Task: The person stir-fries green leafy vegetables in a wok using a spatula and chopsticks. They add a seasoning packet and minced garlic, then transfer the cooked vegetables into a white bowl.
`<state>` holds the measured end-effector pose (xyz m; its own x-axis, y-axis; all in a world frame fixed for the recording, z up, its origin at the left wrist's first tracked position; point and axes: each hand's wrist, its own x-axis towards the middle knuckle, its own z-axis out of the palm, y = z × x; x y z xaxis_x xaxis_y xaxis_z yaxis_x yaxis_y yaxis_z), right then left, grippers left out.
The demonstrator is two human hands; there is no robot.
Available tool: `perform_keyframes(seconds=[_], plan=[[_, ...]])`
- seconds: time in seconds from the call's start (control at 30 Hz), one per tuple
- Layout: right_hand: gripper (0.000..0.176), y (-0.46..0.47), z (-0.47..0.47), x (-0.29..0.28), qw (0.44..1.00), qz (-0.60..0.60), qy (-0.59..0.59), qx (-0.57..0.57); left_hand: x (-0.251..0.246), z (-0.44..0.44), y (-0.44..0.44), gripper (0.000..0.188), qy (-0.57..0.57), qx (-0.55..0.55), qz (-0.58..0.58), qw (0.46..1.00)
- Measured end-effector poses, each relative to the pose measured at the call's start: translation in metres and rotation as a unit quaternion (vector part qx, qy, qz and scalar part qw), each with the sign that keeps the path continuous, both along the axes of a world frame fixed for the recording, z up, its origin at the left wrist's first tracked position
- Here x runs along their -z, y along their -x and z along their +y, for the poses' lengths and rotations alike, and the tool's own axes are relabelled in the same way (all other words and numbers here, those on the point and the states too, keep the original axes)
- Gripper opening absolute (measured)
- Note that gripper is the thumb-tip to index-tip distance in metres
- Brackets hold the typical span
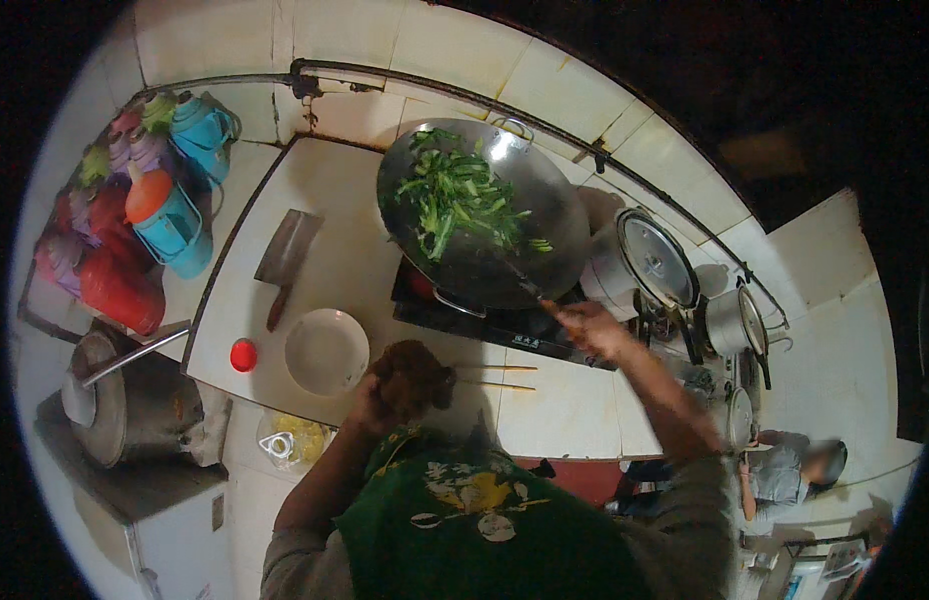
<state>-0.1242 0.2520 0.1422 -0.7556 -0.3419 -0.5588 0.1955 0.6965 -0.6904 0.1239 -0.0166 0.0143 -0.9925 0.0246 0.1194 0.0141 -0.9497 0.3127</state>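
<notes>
My right hand (596, 330) grips the wooden handle of a wok spatula (528, 283), whose far end reaches into a large steel wok (558, 217). Chopped leafy greens (457, 191) lie heaped in the wok, mostly toward its left side. The wok stands on a black glass-topped cooker (524, 337), tilted toward me. In my left hand (374, 401) is a bunched brown cloth (412, 375), held above the counter near my apron. Beside it sits a white bowl (327, 352). A pair of chopsticks (502, 368) rests to the right of the cloth.
A cleaver (288, 247) and a small red object (243, 355) lie on the counter (337, 187). Several thermos flasks (172, 217) crowd the left corner, above a big lidded pot (131, 397). A lidded pot (652, 255) stands right of the wok. Another person (783, 472) is farther right.
</notes>
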Motion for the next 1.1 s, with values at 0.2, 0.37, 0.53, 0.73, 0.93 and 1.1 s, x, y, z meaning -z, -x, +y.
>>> perform_keyframes(seconds=[0.2, 0.37, 0.53, 0.73, 0.93, 1.1], plan=[[0.039, -0.011, 0.019, -0.027, 1.000, -0.013, -0.014, 0.017, 0.023, -0.012, -0.012, 0.072, 0.065, -0.031, 0.007, 0.997], [0.043, 0.019, 0.038, -0.076, 0.707, 0.517, -0.355, -0.327, 0.030, -0.005, -0.001, 0.080, 0.119, -0.021, 0.023, 0.992], [0.044, 0.011, 0.020, -0.185, 0.574, 0.485, -0.493, -0.439, 0.033, -0.002, 0.003, 0.079, 0.107, -0.068, -0.011, 0.992], [0.024, 0.065, 0.033, -0.244, 0.738, 0.278, -0.459, -0.410, -0.002, 0.004, 0.028, 0.073, 0.016, -0.056, 0.030, 0.998], [0.033, 0.156, 0.040, -0.085, 0.915, 0.211, -0.272, -0.211, 0.030, 0.011, 0.059, 0.063, -0.008, -0.054, -0.048, 0.997], [0.023, 0.102, -0.019, -0.075, 0.748, 0.487, -0.337, -0.300, 0.036, -0.001, 0.047, 0.058, -0.021, -0.040, -0.070, 0.997]])
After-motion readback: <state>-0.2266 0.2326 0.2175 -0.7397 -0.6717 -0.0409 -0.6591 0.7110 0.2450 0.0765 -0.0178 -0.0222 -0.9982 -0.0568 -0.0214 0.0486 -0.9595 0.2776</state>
